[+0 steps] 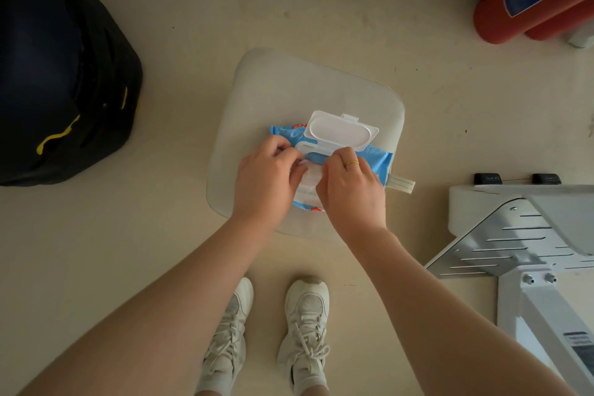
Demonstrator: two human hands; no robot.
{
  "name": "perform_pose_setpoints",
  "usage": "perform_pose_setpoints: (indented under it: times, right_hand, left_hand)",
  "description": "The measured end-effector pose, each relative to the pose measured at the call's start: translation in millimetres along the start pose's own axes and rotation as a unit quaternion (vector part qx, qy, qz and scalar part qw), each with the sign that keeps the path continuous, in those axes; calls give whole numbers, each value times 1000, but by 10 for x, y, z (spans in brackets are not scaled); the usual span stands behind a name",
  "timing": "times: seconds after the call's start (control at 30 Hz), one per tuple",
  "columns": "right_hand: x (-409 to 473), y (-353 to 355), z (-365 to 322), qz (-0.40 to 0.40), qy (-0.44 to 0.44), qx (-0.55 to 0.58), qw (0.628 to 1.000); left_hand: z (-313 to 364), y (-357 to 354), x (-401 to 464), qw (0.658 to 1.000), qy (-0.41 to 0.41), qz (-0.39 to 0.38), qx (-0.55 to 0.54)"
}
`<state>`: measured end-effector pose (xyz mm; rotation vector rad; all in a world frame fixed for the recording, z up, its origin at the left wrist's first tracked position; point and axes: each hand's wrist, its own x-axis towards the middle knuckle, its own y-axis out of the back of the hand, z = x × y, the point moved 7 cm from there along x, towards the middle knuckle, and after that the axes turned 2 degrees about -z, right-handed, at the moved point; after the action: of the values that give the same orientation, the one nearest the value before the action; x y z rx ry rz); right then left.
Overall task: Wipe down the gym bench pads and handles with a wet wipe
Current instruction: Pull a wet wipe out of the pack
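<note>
A blue pack of wet wipes (379, 160) lies on a pale grey bench pad (289, 90) in the middle of the view. Its white flip lid (340, 130) stands open. My left hand (265, 178) rests on the pack's left end with its fingers curled at the opening. My right hand (352, 186), with a gold ring, pinches at the opening too. A white wet wipe (310, 175) shows between the two hands, partly out of the pack.
A black bag with yellow trim (61, 74) sits at the left. Two red cylinders (530, 10) lie at the top right by the wall. A white metal gym bench frame (527, 251) stands at the right. My white shoes (305, 331) are on the beige floor below.
</note>
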<state>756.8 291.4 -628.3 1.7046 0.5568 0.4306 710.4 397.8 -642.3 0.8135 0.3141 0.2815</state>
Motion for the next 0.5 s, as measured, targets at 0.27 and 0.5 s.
perform_pose_setpoints:
  times: [0.27,0.5]
  right_hand:
    - [-99,54,144,-19,-30,159,987]
    - [-41,50,-4,-45,-31,56,997]
  left_hand:
    - [1,9,3,1000,10,10,-6]
    - [18,2,-9,1000,11,4,1]
